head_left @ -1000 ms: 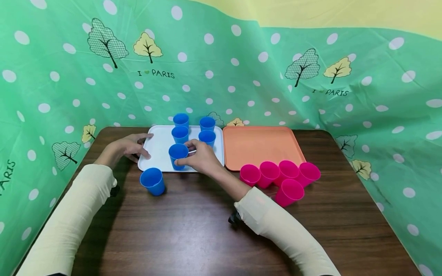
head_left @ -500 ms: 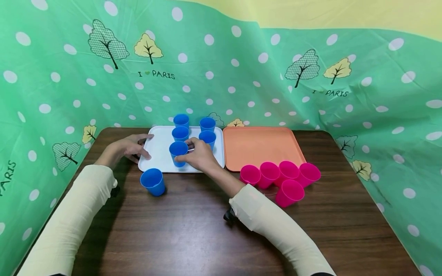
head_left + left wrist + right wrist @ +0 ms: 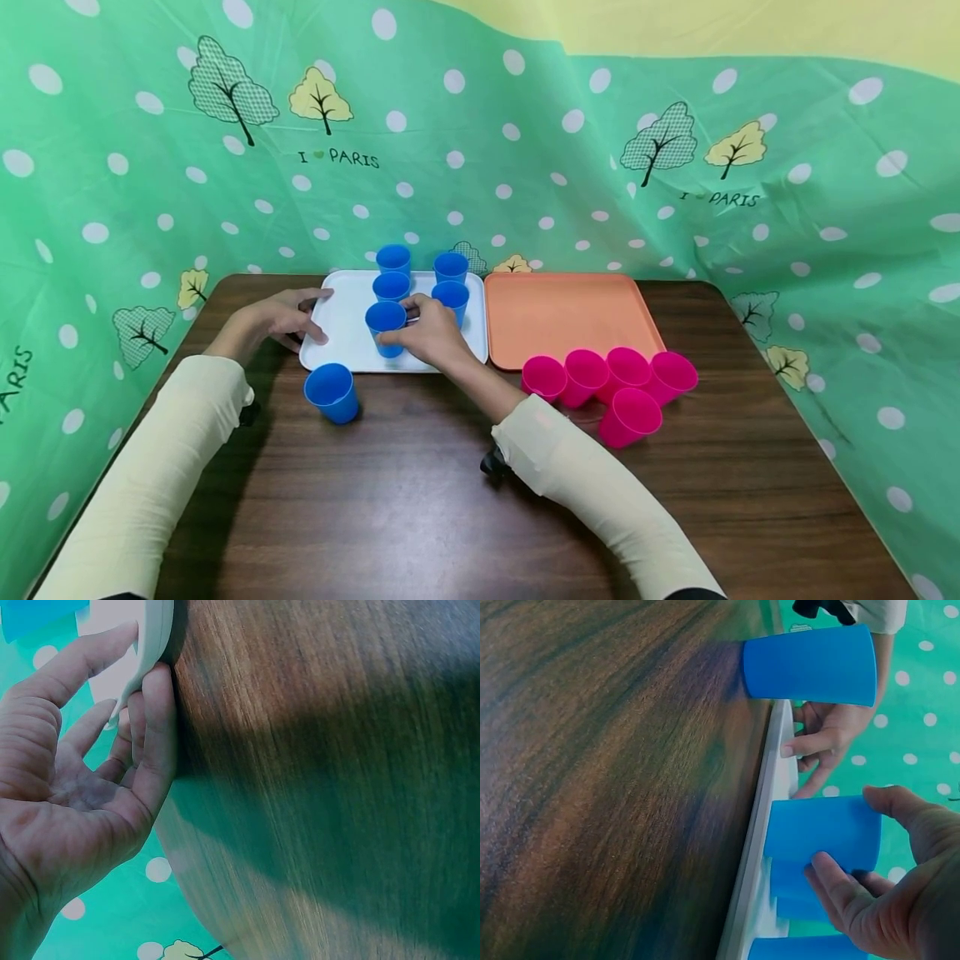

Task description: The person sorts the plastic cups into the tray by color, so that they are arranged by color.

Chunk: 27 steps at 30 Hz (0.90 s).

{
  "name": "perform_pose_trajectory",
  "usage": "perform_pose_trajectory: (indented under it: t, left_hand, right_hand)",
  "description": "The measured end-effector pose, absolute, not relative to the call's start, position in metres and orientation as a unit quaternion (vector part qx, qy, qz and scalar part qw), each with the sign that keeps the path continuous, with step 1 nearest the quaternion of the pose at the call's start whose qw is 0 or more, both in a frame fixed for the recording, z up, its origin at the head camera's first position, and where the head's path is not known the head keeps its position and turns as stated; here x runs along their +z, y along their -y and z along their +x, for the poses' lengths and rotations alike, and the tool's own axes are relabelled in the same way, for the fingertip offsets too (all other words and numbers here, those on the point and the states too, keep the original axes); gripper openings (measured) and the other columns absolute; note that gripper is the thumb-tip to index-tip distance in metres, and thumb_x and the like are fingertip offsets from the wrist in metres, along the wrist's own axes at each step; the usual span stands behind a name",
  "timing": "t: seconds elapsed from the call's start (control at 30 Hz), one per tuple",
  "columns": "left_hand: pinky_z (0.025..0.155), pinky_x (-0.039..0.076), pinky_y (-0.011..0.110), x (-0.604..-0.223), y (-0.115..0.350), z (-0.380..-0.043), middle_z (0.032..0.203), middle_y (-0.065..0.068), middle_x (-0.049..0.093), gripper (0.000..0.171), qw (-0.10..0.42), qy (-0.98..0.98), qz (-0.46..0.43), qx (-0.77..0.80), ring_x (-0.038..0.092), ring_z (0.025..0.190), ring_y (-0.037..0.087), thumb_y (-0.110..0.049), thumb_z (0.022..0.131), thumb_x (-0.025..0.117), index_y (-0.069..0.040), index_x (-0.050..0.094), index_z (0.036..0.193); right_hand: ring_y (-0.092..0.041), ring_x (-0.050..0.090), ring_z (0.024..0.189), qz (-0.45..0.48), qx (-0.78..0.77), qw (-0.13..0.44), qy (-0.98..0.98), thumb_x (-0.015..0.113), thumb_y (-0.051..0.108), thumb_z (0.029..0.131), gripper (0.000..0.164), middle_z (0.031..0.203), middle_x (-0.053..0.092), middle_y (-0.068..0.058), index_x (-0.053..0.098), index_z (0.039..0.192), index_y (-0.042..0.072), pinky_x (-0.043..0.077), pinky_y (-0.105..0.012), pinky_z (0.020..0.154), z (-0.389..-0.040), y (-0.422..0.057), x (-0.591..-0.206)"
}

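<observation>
In the head view, my right hand (image 3: 431,335) pinches a blue cup (image 3: 386,318), thumb on the near side and fingers on the far side. This cup stands upright at the front middle of the white tray (image 3: 337,329). My left hand (image 3: 279,321) holds the tray's left end; in the left wrist view its thumb lies over the rim and the other fingers reach beneath. Behind the pinched cup are several more blue cups (image 3: 450,268) in two columns. One separate blue cup (image 3: 332,394) stands on the table before the tray, seen side-on in the right wrist view (image 3: 810,666).
An orange tray (image 3: 566,317) adjoins the white one on the right. Several pink cups (image 3: 630,418) cluster at its front edge, near the right forearm. A green printed cloth (image 3: 480,125) hangs behind the dark wooden table (image 3: 360,517).
The pinched blue cup has shifted slightly back on the white tray, toward the cup behind it, and my right forearm has followed. My left hand stays on the tray's end.
</observation>
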<state>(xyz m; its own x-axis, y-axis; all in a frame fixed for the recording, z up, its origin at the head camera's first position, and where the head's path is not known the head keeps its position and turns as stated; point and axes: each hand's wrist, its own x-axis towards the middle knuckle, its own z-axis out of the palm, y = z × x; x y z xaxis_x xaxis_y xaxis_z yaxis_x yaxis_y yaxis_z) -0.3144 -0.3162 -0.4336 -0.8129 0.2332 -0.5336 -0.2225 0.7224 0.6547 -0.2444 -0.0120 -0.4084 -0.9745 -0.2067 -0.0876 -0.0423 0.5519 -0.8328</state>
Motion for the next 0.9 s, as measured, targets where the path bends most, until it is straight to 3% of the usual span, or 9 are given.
perform_pose_trajectory:
  t: [0.6,0.9]
  left_hand:
    - [0.084,0.070,0.042,-0.432,0.315,-0.313,0.147,0.030,0.034,0.111,0.308,-0.876,0.003,0.370,0.056,0.108,0.034,-0.008,0.098,0.085,-0.011,0.012,0.182]
    - [0.090,0.070,0.049,-0.432,0.315,-0.313,0.148,0.033,0.033,0.110,0.310,-0.878,0.008,0.365,0.056,0.112,0.039,-0.006,0.100,0.081,-0.008,0.007,0.181]
  right_hand:
    - [-0.028,0.074,0.125,-0.072,-0.449,0.089,-0.886,0.098,0.031,0.089,0.065,0.132,0.079,-0.012,0.071,0.142,0.004,0.065,-0.042,0.107,-0.240,0.011,-0.409]
    - [-0.031,0.074,0.129,-0.066,-0.458,0.098,-0.881,0.096,0.028,0.091,0.063,0.136,0.078,-0.014,0.070,0.142,0.003,0.065,-0.045,0.110,-0.233,0.007,-0.407]
